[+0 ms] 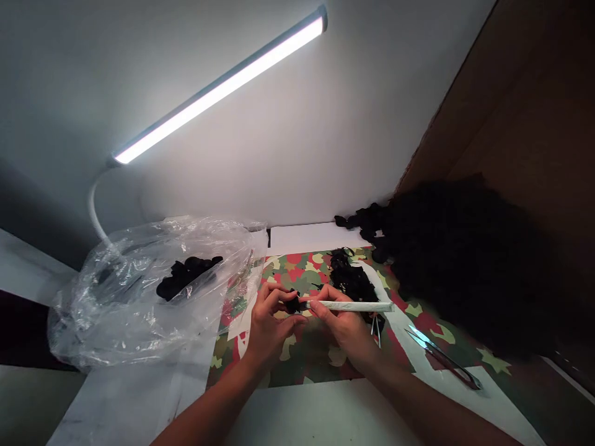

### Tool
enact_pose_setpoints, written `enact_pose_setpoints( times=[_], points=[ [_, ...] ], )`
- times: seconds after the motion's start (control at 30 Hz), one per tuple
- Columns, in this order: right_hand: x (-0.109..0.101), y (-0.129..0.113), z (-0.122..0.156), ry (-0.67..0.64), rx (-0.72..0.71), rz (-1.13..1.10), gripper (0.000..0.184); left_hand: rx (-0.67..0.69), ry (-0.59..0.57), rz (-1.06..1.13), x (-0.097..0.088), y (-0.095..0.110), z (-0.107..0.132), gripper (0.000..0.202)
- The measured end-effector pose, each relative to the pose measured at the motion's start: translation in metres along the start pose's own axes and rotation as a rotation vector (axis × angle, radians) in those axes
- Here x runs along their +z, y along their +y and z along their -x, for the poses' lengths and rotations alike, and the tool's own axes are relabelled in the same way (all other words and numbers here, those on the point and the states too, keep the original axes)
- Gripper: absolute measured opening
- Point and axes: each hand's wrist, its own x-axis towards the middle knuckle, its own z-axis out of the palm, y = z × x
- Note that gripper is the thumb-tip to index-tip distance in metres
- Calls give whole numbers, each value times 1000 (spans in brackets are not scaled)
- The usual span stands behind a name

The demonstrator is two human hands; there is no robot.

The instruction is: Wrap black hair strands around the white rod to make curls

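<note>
My left hand [269, 322] pinches a small black tuft of curly hair [292, 304] over a camouflage-patterned mat [302, 353]. My right hand [341, 325] grips a white stick-like tool [357, 306] that lies level, with its left tip against the tuft. The two hands meet at the tuft. Just behind them on the mat lies a loose clump of black curly hair [351, 279].
A clear plastic bag [139, 297] holding black hair pieces sits at the left. A big mass of black curly hair [469, 266] fills the right side. Small metal snips [444, 356] and tweezers [376, 328] lie on the mat. A lit bar lamp [223, 87] hangs overhead.
</note>
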Motion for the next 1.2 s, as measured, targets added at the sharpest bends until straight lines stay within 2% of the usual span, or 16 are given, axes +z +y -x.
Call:
enact_pose_setpoints(
  times=[0.17, 0.3, 0.43, 0.63, 0.8, 0.9, 1.0, 1.07, 1.13, 1.2],
  points=[
    [-3, -2, -1, -6, -55, 64, 40, -68, -39, 132, -3, -3, -2, 18],
    [-5, -4, -2, -1, -71, 66, 38, -210, -18, 273, -1, -2, -3, 51],
    [-4, -1, -3, 57, -66, 54, 41, -310, -22, 352, 1, -1, -2, 55],
    [-2, 0, -1, 10, -82, 30, 40, -317, -49, 429, 1, -5, 0, 48],
    [-2, -4, 3, -15, -96, 147, 35, -290, -23, 399, 3, -8, 0, 46],
    [-1, 0, 4, -29, -217, 330, 25, -248, -3, 363, 4, -8, 0, 43],
    [1, 7, 3, 13, -534, 553, 16, -224, 5, 320, 4, -5, 1, 41],
    [1, 10, 0, 80, -704, 702, 17, -227, -3, 321, 5, -3, 3, 43],
    [-1, 11, -4, 141, -754, 840, 19, -238, -14, 352, 5, -1, 4, 48],
    [-7, 10, -10, 178, -722, 937, 20, -255, -57, 409, 4, -2, 6, 54]
  ],
)
